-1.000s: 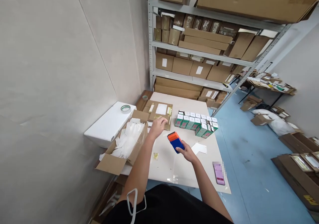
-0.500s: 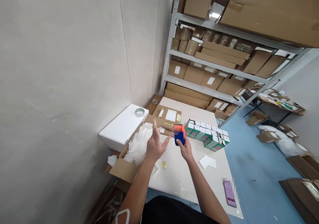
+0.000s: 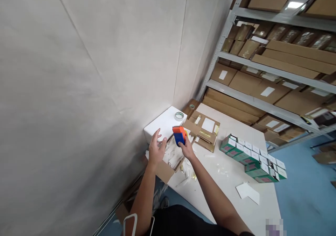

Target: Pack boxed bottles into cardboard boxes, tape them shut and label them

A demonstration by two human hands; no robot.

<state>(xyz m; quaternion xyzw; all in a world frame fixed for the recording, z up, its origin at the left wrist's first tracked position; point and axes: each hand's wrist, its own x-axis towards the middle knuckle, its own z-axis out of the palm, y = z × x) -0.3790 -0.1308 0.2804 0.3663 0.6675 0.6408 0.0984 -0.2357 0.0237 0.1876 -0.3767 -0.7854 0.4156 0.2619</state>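
My right hand [image 3: 187,149] is wrapped round an orange-and-blue tape dispenser [image 3: 179,136], held up over an open cardboard box [image 3: 165,172]. A bit of yellow shows at the dispenser's right side. To its left, my left hand [image 3: 156,152] is raised with the fingers apart and nothing in it, close to the box's left side. White crumpled packing paper [image 3: 173,156] fills the box, and some of it spills onto the table. Part of the box is hidden behind my hands.
Behind the box, a white box [image 3: 162,121] carries a tape roll [image 3: 179,115]. A flattened carton [image 3: 202,130] lies on the white table [image 3: 220,194], with rows of green-and-white small boxes [image 3: 252,159] and white cards [image 3: 248,192] to the right. Loaded shelves [image 3: 262,92] stand behind; a wall [image 3: 118,71] is close left.
My view has swung left, so the table and shelves sit further right. Both hands have shifted left relative to the table, bringing the tape dispenser over the open box.
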